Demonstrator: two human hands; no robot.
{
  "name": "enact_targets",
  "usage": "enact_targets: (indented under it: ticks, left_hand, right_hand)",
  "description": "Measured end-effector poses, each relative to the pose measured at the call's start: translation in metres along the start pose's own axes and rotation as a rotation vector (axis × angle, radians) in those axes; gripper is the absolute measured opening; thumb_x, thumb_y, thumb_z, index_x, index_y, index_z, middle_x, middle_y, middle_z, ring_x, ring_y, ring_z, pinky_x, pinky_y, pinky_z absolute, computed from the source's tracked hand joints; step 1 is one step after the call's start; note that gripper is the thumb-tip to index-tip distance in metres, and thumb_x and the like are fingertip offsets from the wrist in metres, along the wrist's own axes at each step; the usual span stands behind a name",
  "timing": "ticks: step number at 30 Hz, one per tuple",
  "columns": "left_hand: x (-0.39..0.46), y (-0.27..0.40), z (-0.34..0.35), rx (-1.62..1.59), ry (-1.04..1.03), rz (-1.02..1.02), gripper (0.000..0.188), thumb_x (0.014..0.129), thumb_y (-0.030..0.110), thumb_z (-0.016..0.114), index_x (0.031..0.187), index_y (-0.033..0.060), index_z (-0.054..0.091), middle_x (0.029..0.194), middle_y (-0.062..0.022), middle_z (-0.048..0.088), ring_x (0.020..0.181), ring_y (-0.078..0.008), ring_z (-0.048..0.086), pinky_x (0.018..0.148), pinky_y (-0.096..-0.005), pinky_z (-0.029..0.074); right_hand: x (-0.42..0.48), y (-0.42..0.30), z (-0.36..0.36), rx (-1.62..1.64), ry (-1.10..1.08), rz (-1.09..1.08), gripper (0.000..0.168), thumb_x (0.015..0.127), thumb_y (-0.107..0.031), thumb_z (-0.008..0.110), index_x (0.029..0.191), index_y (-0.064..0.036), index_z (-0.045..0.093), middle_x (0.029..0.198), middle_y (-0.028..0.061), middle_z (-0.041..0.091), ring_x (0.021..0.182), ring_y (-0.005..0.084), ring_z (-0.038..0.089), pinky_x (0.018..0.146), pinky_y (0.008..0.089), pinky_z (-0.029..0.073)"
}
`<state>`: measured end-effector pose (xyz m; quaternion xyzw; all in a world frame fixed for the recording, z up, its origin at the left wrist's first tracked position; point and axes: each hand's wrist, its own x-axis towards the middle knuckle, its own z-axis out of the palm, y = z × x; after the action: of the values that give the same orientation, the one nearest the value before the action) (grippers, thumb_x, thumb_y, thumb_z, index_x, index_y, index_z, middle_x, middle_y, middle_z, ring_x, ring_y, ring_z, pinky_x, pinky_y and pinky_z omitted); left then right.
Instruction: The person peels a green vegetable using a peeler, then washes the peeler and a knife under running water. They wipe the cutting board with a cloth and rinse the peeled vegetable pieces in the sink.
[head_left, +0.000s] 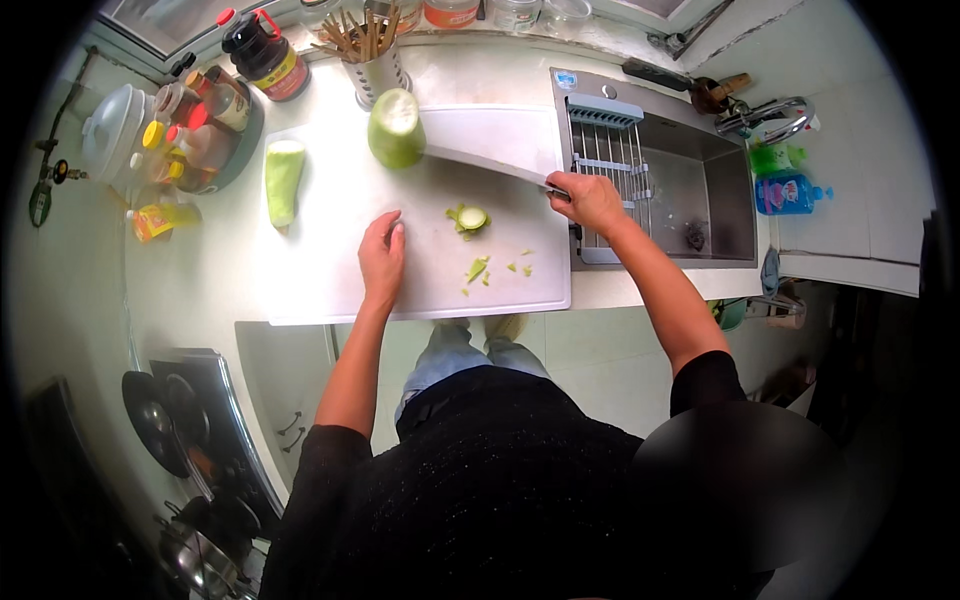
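Observation:
My right hand (585, 201) grips the handle of a kitchen knife (487, 166), its blade pointing left across the white cutting board (341, 247). The blade's far end meets or overlaps the side of a thick green gourd piece (397, 142), whose pale cut face shows; whether they touch, I cannot tell. My left hand (382, 259) is over the board's near part, holding nothing, thumb and fingers slightly apart. A longer pale-green gourd piece (283, 184) lies at the board's left. Between my hands lie a small round end slice (472, 218) and scattered green scraps (477, 269).
A steel sink (679, 187) with a drying rack (611, 169) adjoins the board's right side. Behind the board stand a chopstick holder (379, 73) and a dark sauce jug (274, 64). Condiment bottles (202, 135) crowd the left corner. A stove (214, 420) is at lower left.

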<state>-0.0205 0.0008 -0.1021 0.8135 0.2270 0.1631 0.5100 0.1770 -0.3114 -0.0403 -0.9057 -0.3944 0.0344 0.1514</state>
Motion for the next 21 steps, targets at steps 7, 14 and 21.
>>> enact_targets:
  ticks: [7,14,21]
  left_hand:
    - [-0.028,0.002,-0.022,-0.041,0.052,-0.100,0.025,0.097,0.012,0.056,0.117,0.0010,0.065,0.116,-0.0129,0.066,0.105,-0.0241,0.063,0.092,-0.0323,0.049]
    - [-0.031,0.010,-0.018,0.002,0.043,-0.028,0.024,0.097,0.012,0.056,0.116,0.0012,0.066,0.115,-0.0128,0.066,0.105,-0.0240,0.063,0.092,-0.0326,0.049]
    - [-0.032,0.027,0.007,0.062,-0.044,0.249,0.021,0.093,0.008,0.059,0.112,0.0043,0.067,0.113,-0.0127,0.067,0.106,-0.0284,0.062,0.093,-0.0361,0.049]
  right_hand:
    - [-0.046,-0.017,-0.006,0.141,-0.152,-0.138,0.020,0.079,-0.023,0.070,0.095,-0.016,0.062,0.079,0.0045,0.066,0.071,0.0270,0.066,0.059,0.0391,0.052]
    - [-0.104,-0.041,-0.013,0.167,-0.042,-0.006,0.025,0.078,-0.018,0.073,0.102,-0.015,0.066,0.085,0.0037,0.069,0.071,0.0276,0.067,0.061,0.0364,0.054]
    - [-0.174,-0.091,-0.007,0.408,0.120,0.623,0.029,0.085,-0.022,0.073,0.110,-0.009,0.066,0.087,0.0103,0.071,0.074,0.0242,0.069,0.066,0.0349,0.053]
